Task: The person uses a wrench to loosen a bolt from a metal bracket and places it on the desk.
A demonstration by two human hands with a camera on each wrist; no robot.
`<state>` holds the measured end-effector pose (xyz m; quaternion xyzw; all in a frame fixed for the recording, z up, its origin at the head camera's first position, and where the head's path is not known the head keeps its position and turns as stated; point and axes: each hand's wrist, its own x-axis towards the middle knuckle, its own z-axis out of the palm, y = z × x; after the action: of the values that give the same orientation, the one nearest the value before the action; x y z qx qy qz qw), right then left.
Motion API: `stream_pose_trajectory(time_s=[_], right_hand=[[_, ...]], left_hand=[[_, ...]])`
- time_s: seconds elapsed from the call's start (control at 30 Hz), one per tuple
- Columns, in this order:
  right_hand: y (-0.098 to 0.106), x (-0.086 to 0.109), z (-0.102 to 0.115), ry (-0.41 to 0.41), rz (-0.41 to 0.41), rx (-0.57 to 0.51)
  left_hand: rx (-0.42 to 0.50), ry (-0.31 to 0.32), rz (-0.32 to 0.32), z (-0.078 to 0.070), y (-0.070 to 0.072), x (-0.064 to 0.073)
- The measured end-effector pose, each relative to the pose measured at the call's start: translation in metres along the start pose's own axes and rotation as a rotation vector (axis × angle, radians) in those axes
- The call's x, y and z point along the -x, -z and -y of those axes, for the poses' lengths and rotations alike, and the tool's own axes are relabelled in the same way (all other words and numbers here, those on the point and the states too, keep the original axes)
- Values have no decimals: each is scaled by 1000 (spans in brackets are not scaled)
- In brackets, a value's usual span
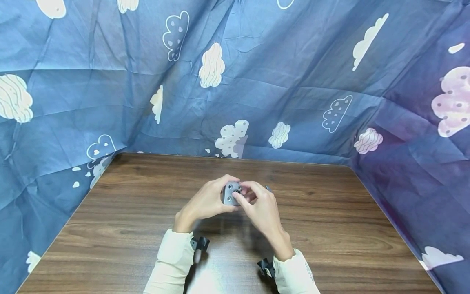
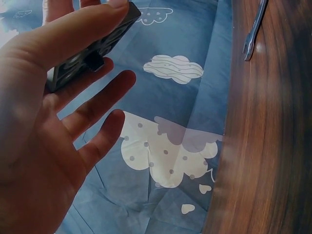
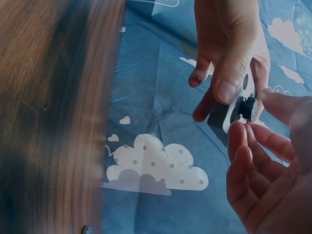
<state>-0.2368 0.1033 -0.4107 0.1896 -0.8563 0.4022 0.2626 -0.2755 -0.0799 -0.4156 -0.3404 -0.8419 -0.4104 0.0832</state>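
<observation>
A grey metal block (image 1: pixel 228 197) with round holes is held up over the table. My left hand (image 1: pixel 211 200) grips it by its edges, thumb against one side and fingers along the other. From the block's face sticks a black bolt (image 3: pixel 250 108) with a round head. The right hand (image 1: pixel 262 208) has thumb and curled fingers about the bolt head, the fingertips close against the block. In the left wrist view, the dark block (image 2: pixel 73 68) lies between left thumb and index finger, other fingers spread. Part of the bolt is hidden inside the block.
A wrench (image 2: pixel 251 44) lies on the brown wooden table (image 1: pixel 330 212), behind the right hand in the head view. Blue cloth (image 1: pixel 257 90) with white clouds hangs along the table's back and sides. Both sleeved wrists carry black camera mounts (image 1: pixel 200 243).
</observation>
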Motion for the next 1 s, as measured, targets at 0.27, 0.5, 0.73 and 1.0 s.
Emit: stream_pose_trajectory(time_s=[0.27,0.5,0.73,1.0], right_hand=[[-1,1,-1,0,10,48],[-1,0,0,16,28,53],[1,-1,0,36,46,40],[2,0,-1,55,57,35]], left_hand=[[-3,4,7,-2,-1,-1],[-22,5,8,-1,-1,-2],[-32,10,9,-1,-1,-2],[-26,5,2,-2,-1,-1]])
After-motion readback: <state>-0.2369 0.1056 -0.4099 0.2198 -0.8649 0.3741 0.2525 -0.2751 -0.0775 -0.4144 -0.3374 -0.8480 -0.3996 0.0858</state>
